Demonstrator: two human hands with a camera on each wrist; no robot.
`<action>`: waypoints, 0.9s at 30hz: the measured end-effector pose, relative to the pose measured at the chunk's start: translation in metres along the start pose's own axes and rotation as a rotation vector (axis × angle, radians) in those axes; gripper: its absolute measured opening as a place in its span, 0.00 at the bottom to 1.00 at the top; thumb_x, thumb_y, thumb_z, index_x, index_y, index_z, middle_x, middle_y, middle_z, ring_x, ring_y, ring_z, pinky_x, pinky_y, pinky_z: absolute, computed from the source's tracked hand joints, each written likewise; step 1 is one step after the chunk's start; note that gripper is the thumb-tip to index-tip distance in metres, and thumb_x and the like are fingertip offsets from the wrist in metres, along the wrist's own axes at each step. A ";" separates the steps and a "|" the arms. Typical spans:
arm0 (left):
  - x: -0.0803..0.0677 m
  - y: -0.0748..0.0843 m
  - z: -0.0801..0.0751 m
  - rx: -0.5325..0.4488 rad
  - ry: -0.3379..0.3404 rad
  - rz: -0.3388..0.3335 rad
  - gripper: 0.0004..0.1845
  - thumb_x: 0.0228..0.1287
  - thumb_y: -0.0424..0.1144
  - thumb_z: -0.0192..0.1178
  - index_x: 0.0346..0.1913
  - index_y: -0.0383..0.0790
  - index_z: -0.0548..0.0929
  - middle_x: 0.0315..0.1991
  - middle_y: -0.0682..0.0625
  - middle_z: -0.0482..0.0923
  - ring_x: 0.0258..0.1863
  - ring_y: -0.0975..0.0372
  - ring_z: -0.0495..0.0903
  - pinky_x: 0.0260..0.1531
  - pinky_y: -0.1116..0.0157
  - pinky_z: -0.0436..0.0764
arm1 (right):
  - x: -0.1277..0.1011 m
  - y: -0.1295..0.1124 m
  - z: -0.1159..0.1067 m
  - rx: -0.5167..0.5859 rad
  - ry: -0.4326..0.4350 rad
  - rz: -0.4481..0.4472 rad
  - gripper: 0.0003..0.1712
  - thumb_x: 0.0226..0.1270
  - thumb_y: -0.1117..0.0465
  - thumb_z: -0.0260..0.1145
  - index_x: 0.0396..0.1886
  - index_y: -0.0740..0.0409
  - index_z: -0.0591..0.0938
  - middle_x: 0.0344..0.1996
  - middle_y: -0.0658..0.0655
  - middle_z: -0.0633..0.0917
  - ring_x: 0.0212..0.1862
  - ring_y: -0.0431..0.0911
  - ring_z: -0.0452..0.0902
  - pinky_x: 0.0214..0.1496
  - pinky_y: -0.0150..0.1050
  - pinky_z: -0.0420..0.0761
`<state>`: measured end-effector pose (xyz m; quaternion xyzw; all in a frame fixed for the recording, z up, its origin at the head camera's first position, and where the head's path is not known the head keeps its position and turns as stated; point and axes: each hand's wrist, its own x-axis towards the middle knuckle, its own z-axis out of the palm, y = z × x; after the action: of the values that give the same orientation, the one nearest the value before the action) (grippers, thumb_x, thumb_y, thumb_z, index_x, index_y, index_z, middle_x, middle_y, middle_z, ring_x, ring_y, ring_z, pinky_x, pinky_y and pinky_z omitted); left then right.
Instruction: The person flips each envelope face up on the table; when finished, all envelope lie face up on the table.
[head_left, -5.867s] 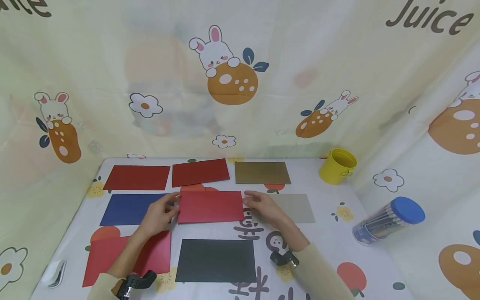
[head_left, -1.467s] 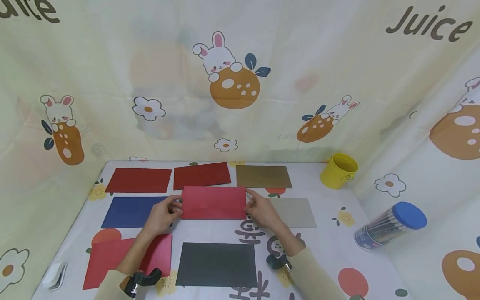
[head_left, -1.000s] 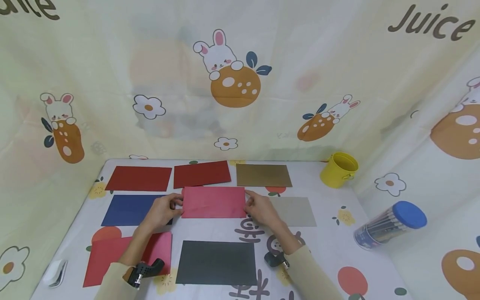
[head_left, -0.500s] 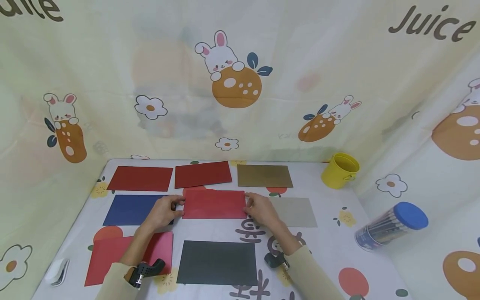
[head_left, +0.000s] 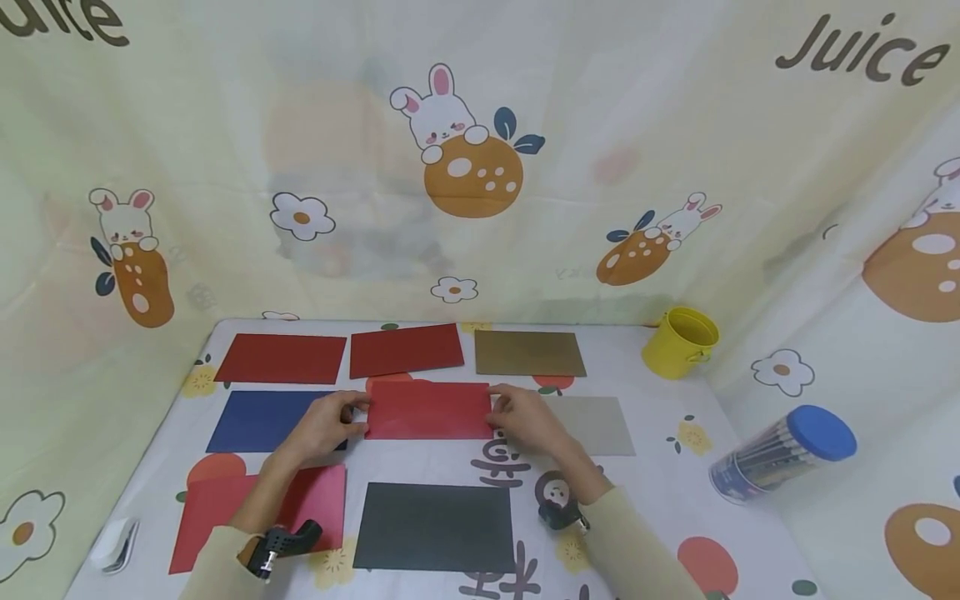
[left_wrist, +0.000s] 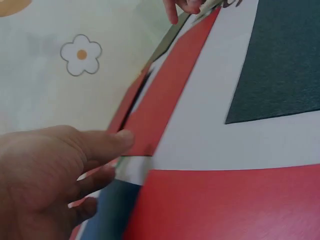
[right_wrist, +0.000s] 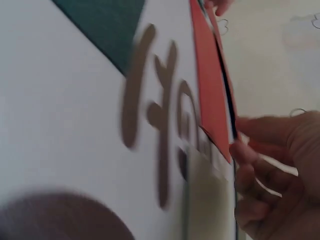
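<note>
A red sheet of paper (head_left: 429, 411) lies at the middle of the table, its long side across. My left hand (head_left: 324, 423) is at its left edge, index fingertip by the upper corner and thumb by the lower one. The right hand (head_left: 527, 419) mirrors this at the right edge. In the left wrist view, the loosely spread left hand (left_wrist: 45, 180) has its thumb tip over the sheet's corner. The right wrist view has relaxed fingers of the right hand (right_wrist: 280, 165) right beside the sheet's end (right_wrist: 212, 95). Neither hand shows paper pinched between its fingers.
Around it lie two dark red sheets (head_left: 281, 358), a gold one (head_left: 528, 353), blue (head_left: 255, 421), silver-grey (head_left: 596, 427), pinkish red (head_left: 318, 508) and dark grey (head_left: 435, 527). A yellow bucket (head_left: 678, 346), a blue-lidded pen jar (head_left: 776, 454) and a white stapler-like object (head_left: 114, 546) stand near the edges.
The red sheet was raised and tilted between both hands about a second ago; it has come down flat. The right hand's fingers have eased slightly from its edge.
</note>
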<state>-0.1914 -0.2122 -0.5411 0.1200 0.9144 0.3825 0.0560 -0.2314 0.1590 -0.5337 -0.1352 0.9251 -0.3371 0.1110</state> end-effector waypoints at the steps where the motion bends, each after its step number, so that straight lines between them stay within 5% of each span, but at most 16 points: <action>1: -0.001 0.002 -0.002 -0.013 -0.017 0.008 0.25 0.61 0.33 0.71 0.62 0.38 0.80 0.45 0.47 0.82 0.38 0.58 0.75 0.27 0.68 0.78 | 0.000 0.002 -0.003 0.015 -0.014 -0.010 0.29 0.66 0.57 0.72 0.67 0.52 0.78 0.35 0.47 0.83 0.34 0.42 0.79 0.37 0.37 0.80; 9: -0.014 0.011 -0.020 -0.008 -0.212 0.090 0.23 0.58 0.36 0.74 0.57 0.41 0.82 0.39 0.53 0.84 0.34 0.62 0.79 0.30 0.69 0.80 | -0.011 0.011 -0.031 0.029 -0.143 -0.111 0.19 0.66 0.63 0.71 0.57 0.52 0.83 0.34 0.45 0.85 0.36 0.43 0.79 0.40 0.39 0.80; 17: -0.025 0.012 -0.021 -0.077 -0.404 0.067 0.22 0.60 0.38 0.72 0.56 0.42 0.81 0.38 0.53 0.85 0.34 0.61 0.80 0.34 0.68 0.79 | -0.029 0.027 -0.040 0.041 -0.402 -0.141 0.18 0.65 0.59 0.71 0.55 0.49 0.84 0.30 0.44 0.88 0.33 0.43 0.84 0.40 0.40 0.81; 27: -0.032 0.017 -0.011 -0.082 -0.459 0.050 0.19 0.57 0.38 0.74 0.52 0.45 0.83 0.37 0.54 0.85 0.33 0.61 0.80 0.33 0.68 0.79 | -0.038 0.028 -0.034 0.115 -0.529 -0.139 0.18 0.65 0.58 0.71 0.55 0.48 0.84 0.33 0.47 0.89 0.34 0.45 0.86 0.39 0.39 0.83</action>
<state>-0.1598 -0.2170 -0.5211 0.2239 0.8583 0.3832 0.2576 -0.2106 0.2123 -0.5218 -0.2752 0.8317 -0.3490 0.3327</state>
